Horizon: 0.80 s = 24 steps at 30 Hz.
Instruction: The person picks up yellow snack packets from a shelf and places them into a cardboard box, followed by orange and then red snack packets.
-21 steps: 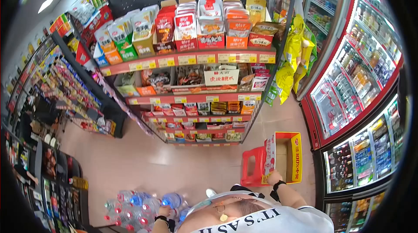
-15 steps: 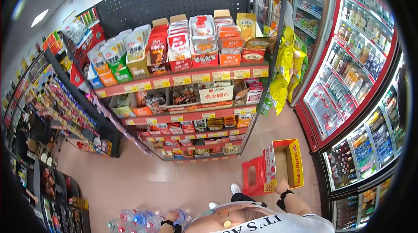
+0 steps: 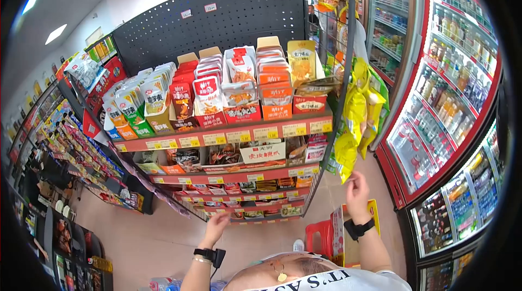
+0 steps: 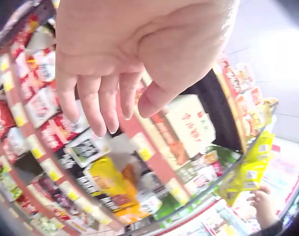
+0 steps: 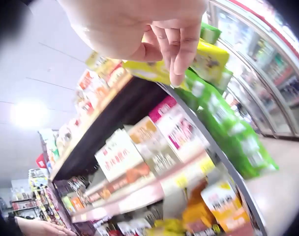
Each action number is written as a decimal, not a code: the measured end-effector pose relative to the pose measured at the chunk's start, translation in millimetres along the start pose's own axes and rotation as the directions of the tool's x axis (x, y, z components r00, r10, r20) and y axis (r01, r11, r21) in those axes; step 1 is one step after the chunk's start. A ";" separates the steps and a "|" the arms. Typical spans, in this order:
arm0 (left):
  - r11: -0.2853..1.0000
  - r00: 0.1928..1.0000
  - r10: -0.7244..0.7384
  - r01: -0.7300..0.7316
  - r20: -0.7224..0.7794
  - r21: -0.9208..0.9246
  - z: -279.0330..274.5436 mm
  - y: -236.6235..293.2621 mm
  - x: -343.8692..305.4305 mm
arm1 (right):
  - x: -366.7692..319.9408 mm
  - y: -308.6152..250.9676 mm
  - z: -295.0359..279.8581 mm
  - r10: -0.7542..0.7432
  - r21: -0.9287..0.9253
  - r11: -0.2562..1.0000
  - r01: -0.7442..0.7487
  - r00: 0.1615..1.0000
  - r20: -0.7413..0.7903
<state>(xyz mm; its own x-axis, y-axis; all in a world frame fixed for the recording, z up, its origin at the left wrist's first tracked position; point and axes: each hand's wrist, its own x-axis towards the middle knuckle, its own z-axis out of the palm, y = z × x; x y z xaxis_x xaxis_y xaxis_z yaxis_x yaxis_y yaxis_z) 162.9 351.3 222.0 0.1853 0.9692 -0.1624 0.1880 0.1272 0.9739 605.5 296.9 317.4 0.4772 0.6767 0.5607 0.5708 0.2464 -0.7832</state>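
Note:
My left hand [image 3: 216, 227] is raised before the lower shelves; in the left wrist view the hand [image 4: 134, 54] hangs with loosely extended fingers and holds nothing. My right hand [image 3: 357, 196] is just below the yellow snack bags [image 3: 352, 111] hanging at the rack's right edge. In the right wrist view the right hand [image 5: 159, 39] has loosely bent fingers in front of a yellow bag [image 5: 208, 61] and green bags [image 5: 228, 128]; whether it touches them I cannot tell. A white sign [image 3: 262, 153] stands on the second shelf.
A red stool [image 3: 321, 237] and a yellow-edged carton [image 3: 373, 210] are on the floor below my right hand. Plastic bottles [image 3: 163, 283] lie at the bottom left. Glass-door drink coolers [image 3: 454, 95] line the right side, and a snack rack stands left.
Both hands have risen, the right from the carton and the left from the bottles. The head view has tilted up, showing more ceiling and less floor.

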 end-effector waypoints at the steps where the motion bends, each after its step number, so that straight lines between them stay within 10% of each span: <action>1: 0.993 0.994 0.106 -0.104 0.021 -0.059 13.1 36.6 10.2 | 21.5 -14.1 -3.3 -0.009 0.012 1.000 0.008 1.000 0.010; 8: 0.874 0.867 0.459 -0.480 0.193 0.080 84.2 239.7 42.7 | 130.2 -97.8 -41.2 -0.532 -0.012 0.845 0.534 0.840 -0.104; 11: 0.614 0.653 0.714 -0.758 0.253 0.221 104.9 287.5 55.0 | 157.1 -112.6 -42.2 -0.590 0.021 0.806 0.591 0.806 -0.042; 18: 0.335 0.392 0.873 -0.915 0.291 0.226 133.1 341.4 75.1 | 183.7 -144.8 -34.3 -0.676 -0.046 0.731 0.681 0.731 0.092; 24: 0.395 0.399 0.875 -0.916 0.275 0.070 140.3 339.2 92.3 | 196.8 -190.4 -11.0 -0.766 -0.271 0.522 0.809 0.584 0.269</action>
<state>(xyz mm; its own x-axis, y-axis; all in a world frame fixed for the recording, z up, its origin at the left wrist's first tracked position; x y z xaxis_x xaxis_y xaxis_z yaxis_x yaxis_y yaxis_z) 379.1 454.3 515.0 0.5037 0.4398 0.7435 -0.0275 -0.8521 0.5226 598.1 375.5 579.8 -0.3383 0.3925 0.8553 0.8647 0.4882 0.1179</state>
